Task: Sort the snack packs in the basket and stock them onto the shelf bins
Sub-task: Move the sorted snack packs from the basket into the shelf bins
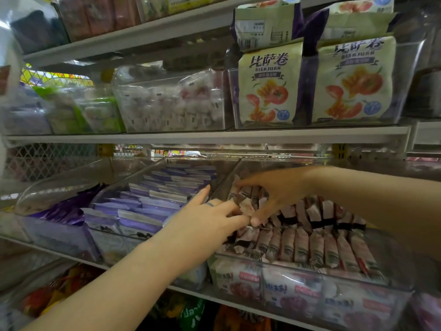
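On the lower-middle shelf point(202, 137), at about four o'clock in the view, both hands are working inside the clear bin point(298, 265) that is holding the brown snack packs point(315, 247). The packs are standing in tight rows across the bin, and a loose cluster is bunching up at its ten o'clock corner. The right hand point(276, 194) is reaching in from three o'clock. Its grip is narrow, with curled fingers above and the thumb below closing on a few packs in that cluster. The left hand point(210, 219) is coming in from seven o'clock with its fingers lying fairly straight and the tips pressing into the same cluster. Blur is hiding whether its grip is pinching a pack, so I cannot tell. The basket is not showing in the view.

The step in hand seems to be settling newly placed packs into line. To do it well, the right hand should be lifting the crumpled packs only slightly and turning them to match the upright rows. The left hand should be bracing the neighbours so they are not toppling. The left index finger is crossing the divider toward the purple packs point(155, 199) at nine o'clock, so the person should be taking care that nothing spills into that bin. The pizza-roll bags point(269, 87) at twelve o'clock are sitting well apart from the work.
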Available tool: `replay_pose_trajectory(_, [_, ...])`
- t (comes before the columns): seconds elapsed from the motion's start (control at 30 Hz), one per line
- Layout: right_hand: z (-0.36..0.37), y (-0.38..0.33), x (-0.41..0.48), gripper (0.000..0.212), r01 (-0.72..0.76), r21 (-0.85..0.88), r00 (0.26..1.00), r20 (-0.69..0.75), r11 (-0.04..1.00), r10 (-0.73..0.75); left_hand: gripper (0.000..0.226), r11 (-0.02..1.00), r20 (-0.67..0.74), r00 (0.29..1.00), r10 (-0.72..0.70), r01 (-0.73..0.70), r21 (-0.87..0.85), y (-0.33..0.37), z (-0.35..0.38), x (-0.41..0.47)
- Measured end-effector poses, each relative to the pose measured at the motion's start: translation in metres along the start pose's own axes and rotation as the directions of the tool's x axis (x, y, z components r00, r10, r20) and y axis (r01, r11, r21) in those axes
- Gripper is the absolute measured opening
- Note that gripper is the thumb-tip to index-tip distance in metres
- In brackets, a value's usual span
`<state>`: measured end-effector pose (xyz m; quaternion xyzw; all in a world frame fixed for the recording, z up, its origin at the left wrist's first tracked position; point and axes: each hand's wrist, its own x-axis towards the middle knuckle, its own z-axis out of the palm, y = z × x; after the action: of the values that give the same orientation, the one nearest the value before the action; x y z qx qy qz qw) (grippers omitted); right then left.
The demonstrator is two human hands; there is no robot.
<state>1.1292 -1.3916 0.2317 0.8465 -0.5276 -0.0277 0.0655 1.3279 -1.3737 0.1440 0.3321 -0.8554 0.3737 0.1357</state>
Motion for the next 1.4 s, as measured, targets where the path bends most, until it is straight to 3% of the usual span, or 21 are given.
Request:
replay_pose_trajectory(0.13, [0.010,0.004,0.010,0.129,0.012,-0.047,0.999,0.047,0.999,-0.010,0.055,0.998,0.063,0.998,-0.020,0.023,-0.057,-0.004,-0.004,0.001])
replay_pose_trajectory(0.37, [0.002,0.007,0.025,0.133,-0.098,-0.140,0.979,0.165,0.985,0.121,0.059,0.999,0.126,0.992,-0.016,0.022,-0.048,-0.006,-0.011,0.002])
replay_pose_trajectory(0.47, [0.000,0.002,0.019,0.125,-0.062,-0.115,0.994,0.077,0.991,0.072,0.056,0.997,0.074,0.996,-0.046,0.050,-0.059,-0.007,-0.011,-0.003])
replay_pose_trajectory(0.63, [0.008,-0.019,-0.018,0.091,0.184,-0.015,0.952,-0.247,0.983,-0.182,0.060,0.977,0.040,0.980,-0.193,0.196,-0.080,-0.007,-0.007,-0.005])
replay_pose_trajectory(0.77, [0.043,-0.037,-0.024,0.076,0.147,-0.115,0.919,-0.353,0.982,-0.179,0.064,0.972,0.148,0.963,-0.224,0.232,-0.037,-0.007,-0.009,0.006])
replay_pose_trajectory(0.87, [0.045,-0.040,-0.017,0.056,0.106,-0.088,0.888,-0.439,0.990,-0.134,0.057,0.967,0.139,0.957,-0.256,0.254,0.027,-0.004,-0.008,0.014])
replay_pose_trajectory(0.93, [0.041,-0.039,-0.014,0.047,0.073,-0.071,0.878,-0.469,0.995,-0.098,0.052,0.960,0.090,0.956,-0.279,0.276,0.042,-0.003,-0.007,0.019])
replay_pose_trajectory(1.13, [0.040,-0.039,-0.012,0.050,0.002,-0.004,0.871,-0.492,1.000,-0.003,0.044,0.940,0.047,0.942,-0.334,0.328,0.094,-0.002,-0.009,0.028])
replay_pose_trajectory(1.3, [0.034,-0.035,-0.012,0.042,0.012,-0.032,0.880,-0.474,0.999,-0.026,0.034,0.934,0.000,0.939,-0.344,0.342,0.103,0.000,-0.008,0.029])
replay_pose_trajectory(1.4, [0.025,-0.030,-0.010,0.046,0.033,0.034,0.893,-0.450,0.999,-0.014,0.029,0.929,0.003,0.931,-0.365,0.364,0.063,-0.006,-0.010,0.030])
